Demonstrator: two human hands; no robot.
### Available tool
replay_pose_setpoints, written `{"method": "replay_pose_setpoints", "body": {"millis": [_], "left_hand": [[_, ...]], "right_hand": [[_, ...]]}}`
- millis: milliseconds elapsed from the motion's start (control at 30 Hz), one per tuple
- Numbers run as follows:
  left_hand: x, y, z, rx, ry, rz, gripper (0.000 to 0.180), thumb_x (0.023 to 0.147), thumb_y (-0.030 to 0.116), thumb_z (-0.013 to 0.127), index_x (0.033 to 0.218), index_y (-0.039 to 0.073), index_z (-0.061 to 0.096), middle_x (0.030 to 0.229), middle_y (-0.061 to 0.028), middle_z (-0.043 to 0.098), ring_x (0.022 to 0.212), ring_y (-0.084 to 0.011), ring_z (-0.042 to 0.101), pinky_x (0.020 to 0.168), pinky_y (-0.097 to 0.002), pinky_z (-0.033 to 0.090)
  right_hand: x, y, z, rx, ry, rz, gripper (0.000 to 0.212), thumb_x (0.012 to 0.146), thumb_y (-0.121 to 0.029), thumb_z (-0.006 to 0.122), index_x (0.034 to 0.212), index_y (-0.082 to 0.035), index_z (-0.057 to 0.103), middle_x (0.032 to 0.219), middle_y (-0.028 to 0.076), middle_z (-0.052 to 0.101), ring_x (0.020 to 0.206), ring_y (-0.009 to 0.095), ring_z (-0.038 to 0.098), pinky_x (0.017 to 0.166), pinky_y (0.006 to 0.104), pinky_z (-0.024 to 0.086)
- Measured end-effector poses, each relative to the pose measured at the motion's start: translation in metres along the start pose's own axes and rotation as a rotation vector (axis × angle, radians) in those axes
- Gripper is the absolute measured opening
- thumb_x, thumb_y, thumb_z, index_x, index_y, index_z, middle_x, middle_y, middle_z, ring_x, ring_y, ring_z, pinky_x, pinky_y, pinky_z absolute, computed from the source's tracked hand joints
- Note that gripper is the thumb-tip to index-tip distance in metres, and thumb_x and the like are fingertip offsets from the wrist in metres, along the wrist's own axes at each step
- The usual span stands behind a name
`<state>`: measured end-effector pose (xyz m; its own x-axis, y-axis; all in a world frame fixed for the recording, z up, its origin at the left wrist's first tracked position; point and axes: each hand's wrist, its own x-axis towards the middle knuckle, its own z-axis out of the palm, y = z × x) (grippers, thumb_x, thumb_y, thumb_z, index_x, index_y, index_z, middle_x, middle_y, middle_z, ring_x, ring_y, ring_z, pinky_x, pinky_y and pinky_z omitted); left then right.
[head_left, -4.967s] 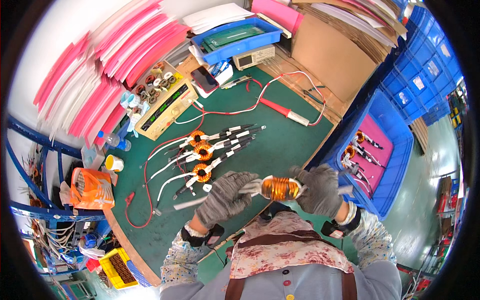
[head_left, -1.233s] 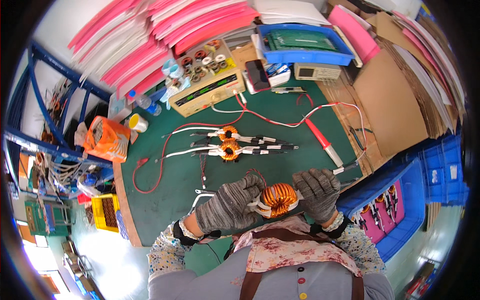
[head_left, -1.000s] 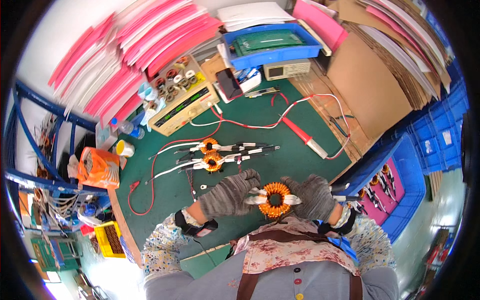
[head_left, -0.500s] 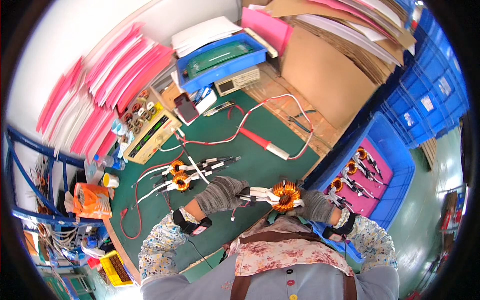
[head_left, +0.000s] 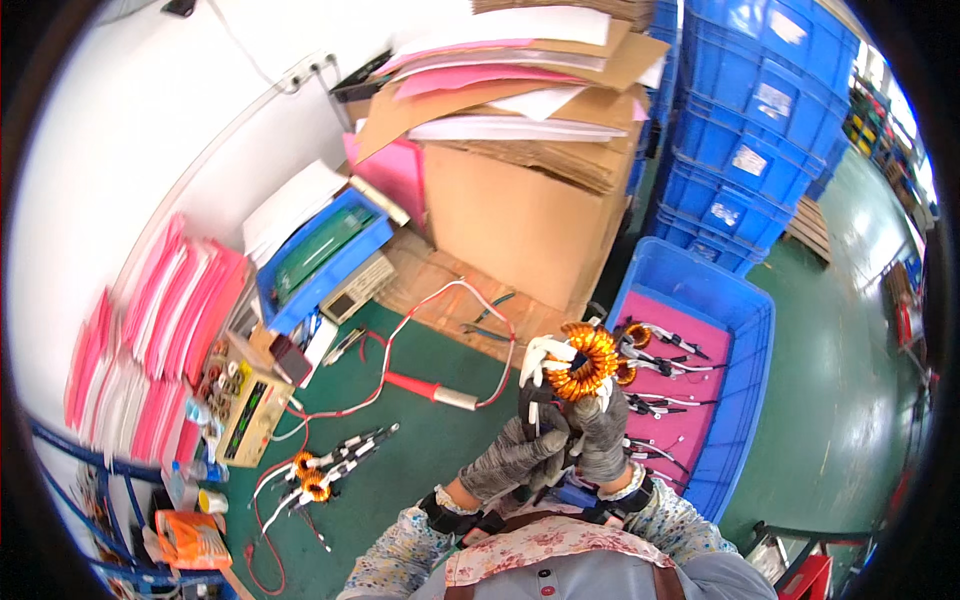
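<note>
Both my gloved hands are close together in front of me, near the right edge of the table. A copper-wound toroid coil point(head_left: 582, 362) with white-sleeved leads stands up above them. My left hand point(head_left: 518, 455) is closed around the coil's leads, which bend over beside the ring. Just under the ring, my right hand point(head_left: 603, 435) is closed on the coil's lower side; some of its fingers are hidden. On the green mat point(head_left: 400, 470) to the left lie more toroid coils point(head_left: 312, 484) with black and white leads.
At the right stands a blue crate point(head_left: 745, 370), where several coils lie on a pink sheet point(head_left: 655, 310). A red-handled probe point(head_left: 430, 390) with its cable lies on the mat. Behind are a yellow meter point(head_left: 255, 420), a blue tray point(head_left: 325, 265), cardboard sheets point(head_left: 510, 220) and stacked blue crates point(head_left: 755, 110).
My view has turned right, toward the crate. The coil has risen and tilted from lying sideways between my hands to upright, and my hands have come together beneath it.
</note>
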<state>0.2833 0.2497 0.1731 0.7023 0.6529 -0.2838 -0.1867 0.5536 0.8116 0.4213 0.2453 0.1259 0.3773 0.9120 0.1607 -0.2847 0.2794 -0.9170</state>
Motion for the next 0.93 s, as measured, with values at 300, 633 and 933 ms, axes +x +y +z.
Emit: {"method": "replay_pose_setpoints", "body": {"millis": [300, 633, 933], "left_hand": [[0.105, -0.061, -0.011, 0.767, -0.072, 0.344, 0.037, 0.083, 0.029, 0.057, 0.108, 0.004, 0.047, 0.097, -0.0095, 0.052, 0.088, -0.0206, 0.053, 0.074, -0.0316, 0.042], [0.058, -0.055, -0.056, 0.835, 0.277, 0.058, 0.048, 0.087, 0.037, 0.051, 0.118, 0.001, 0.047, 0.113, -0.0162, 0.054, 0.106, -0.0251, 0.052, 0.089, -0.0344, 0.041], [-0.044, -0.065, -0.109, 0.842, 0.689, -0.133, 0.035, 0.088, 0.027, 0.051, 0.116, 0.006, 0.051, 0.109, -0.0161, 0.057, 0.1, -0.0287, 0.056, 0.086, -0.0369, 0.043]], "right_hand": [[0.033, 0.084, -0.095, 0.467, -0.322, 0.751, 0.057, 0.075, -0.018, 0.069, 0.121, -0.005, 0.037, 0.104, 0.003, 0.049, 0.092, 0.014, 0.049, 0.079, 0.026, 0.043], [0.19, 0.024, -0.201, -1.703, 0.074, -0.234, 0.085, 0.054, -0.023, 0.074, 0.129, -0.012, 0.034, 0.112, 0.011, 0.047, 0.103, 0.03, 0.046, 0.087, 0.0401, 0.037], [0.257, 0.17, -0.299, -1.88, -0.293, 0.173, 0.082, 0.06, -0.026, 0.072, 0.131, -0.019, 0.033, 0.121, 0.009, 0.044, 0.113, 0.028, 0.042, 0.098, 0.0398, 0.028]]}}
